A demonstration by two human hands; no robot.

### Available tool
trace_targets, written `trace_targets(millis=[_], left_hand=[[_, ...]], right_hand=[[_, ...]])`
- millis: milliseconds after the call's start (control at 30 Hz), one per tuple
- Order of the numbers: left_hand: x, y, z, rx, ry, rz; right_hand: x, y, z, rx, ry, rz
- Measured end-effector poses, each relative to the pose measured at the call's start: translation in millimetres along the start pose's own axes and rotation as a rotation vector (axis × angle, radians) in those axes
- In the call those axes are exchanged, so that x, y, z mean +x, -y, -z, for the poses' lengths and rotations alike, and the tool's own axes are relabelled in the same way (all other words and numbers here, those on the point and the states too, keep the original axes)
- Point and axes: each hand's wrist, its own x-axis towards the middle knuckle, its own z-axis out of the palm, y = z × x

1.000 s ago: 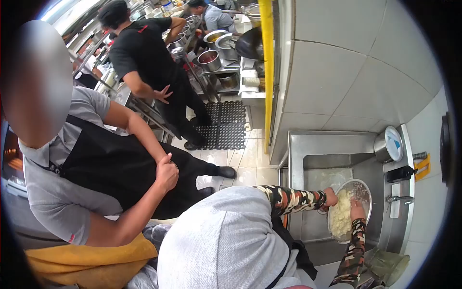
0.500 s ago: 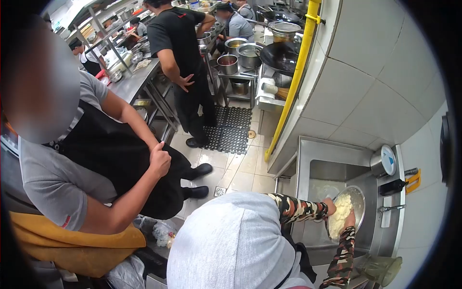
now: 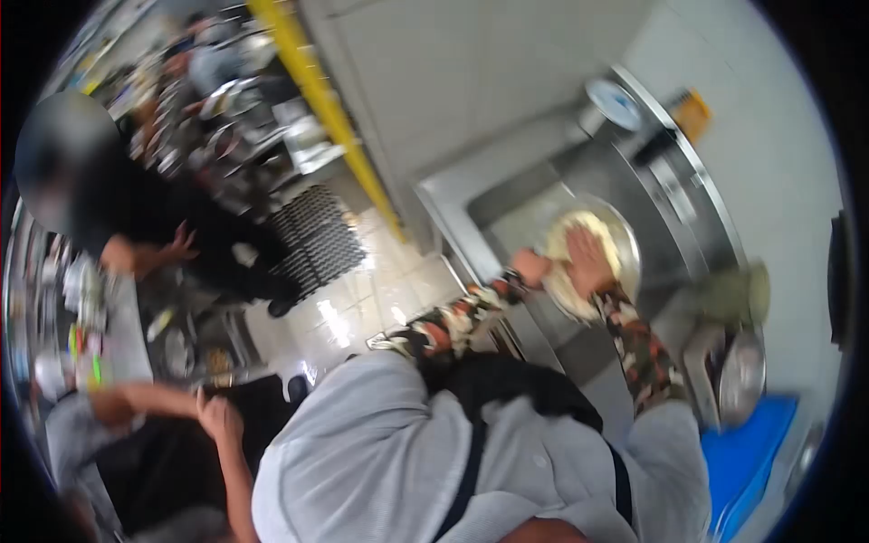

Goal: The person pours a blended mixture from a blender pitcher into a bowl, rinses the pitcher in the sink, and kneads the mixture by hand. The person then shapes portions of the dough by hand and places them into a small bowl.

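A round metal bowl (image 3: 630,262) sits in the steel sink (image 3: 442,192) and holds a pale yellow, soft-looking mass of food (image 3: 565,291). My left hand (image 3: 531,269) is closed at the bowl's near-left rim; blur hides its fingertips. Flat on top of the food lies my right hand (image 3: 588,260), fingers stretched out, covering part of it. Both forearms wear camouflage sleeves. What the food is exactly, I cannot tell.
A metal pot (image 3: 612,107) stands at the sink's far corner, near a yellow-handled tool (image 3: 692,116). On the right are a greenish container (image 3: 738,294), a metal bowl (image 3: 742,376) and a blue board (image 3: 747,462). Two people stand left, beyond a yellow pipe (image 3: 312,90).
My view has swung round and down, so the sink appears higher and further left. My right hand has gone from the food's side to lying flat on top. The left stays at the rim.
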Motion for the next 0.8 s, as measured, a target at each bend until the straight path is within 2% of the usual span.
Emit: trace_targets(millis=[33, 67, 100, 133, 167, 233, 300, 333, 367, 433, 467, 567, 600, 633, 733, 767, 800], left_hand=[[-16.5, -54.7, 83.5, 0.099, 0.141, -0.107], [-18.2, -29.3, 73.6, -0.259, 0.083, 0.082], [-12.1, 0.1, 56.3, -0.608, 0.029, 0.297], [-11.7, -8.4, 80.1, -0.790, 0.009, 0.473], [-11.5, -19.3, 106.6, -0.957, -0.013, 0.667], [-3.3, 3.8, 125.8, -0.976, 0.042, 0.599], [17.4, 5.0, 143.7, -1.112, 0.035, 0.651], [21.4, 7.4, 162.2, -1.106, 0.070, 0.611], [28.4, 19.9, 173.9, -1.098, 0.069, 0.609], [38.1, 42.1, 193.2, -1.059, 0.072, 0.583], [41.1, 34.0, 212.3, -1.042, 0.091, 0.612], [59.0, 34.8, 217.4, -1.014, 0.088, 0.646], [63.5, 36.7, 210.1, -1.090, 0.091, 0.647], [65.6, 38.6, 205.8, -1.090, 0.104, 0.642], [62.9, 42.4, 200.6, -1.088, 0.133, 0.647], [57.5, 27.3, 211.3, -1.087, 0.120, 0.682], [56.4, 30.9, 207.9, -1.067, 0.129, 0.688]], right_hand=[[9.7, -6.3, -3.8, 0.084, 0.151, -0.083], [19.5, 1.2, 10.7, 0.259, 0.260, -0.098], [30.0, 1.7, 13.2, 0.460, 0.231, -0.118], [35.7, 1.3, 23.7, 0.591, 0.113, -0.108], [43.4, -3.9, 37.1, 0.526, -0.011, -0.127], [59.2, -21.0, 36.6, 0.555, -0.028, -0.351], [66.8, -26.9, 46.2, 0.569, 0.016, -0.427], [79.9, -25.2, 53.5, 0.567, 0.048, -0.471], [91.4, -21.9, 50.4, 0.573, 0.042, -0.470], [106.3, -9.1, 38.3, 0.504, -0.206, -0.288], [114.8, -0.8, 39.1, 0.538, -0.245, -0.288], [130.9, 2.0, 38.9, 0.553, -0.195, -0.241], [131.4, 3.2, 37.9, 0.575, -0.215, -0.223], [129.8, -1.0, 38.0, 0.570, -0.217, -0.235], [119.6, -29.1, 33.9, 0.454, -0.457, -0.267], [110.0, -30.5, 38.8, 0.455, -0.445, -0.273], [102.0, -34.1, 46.9, 0.584, -0.300, -0.399]])
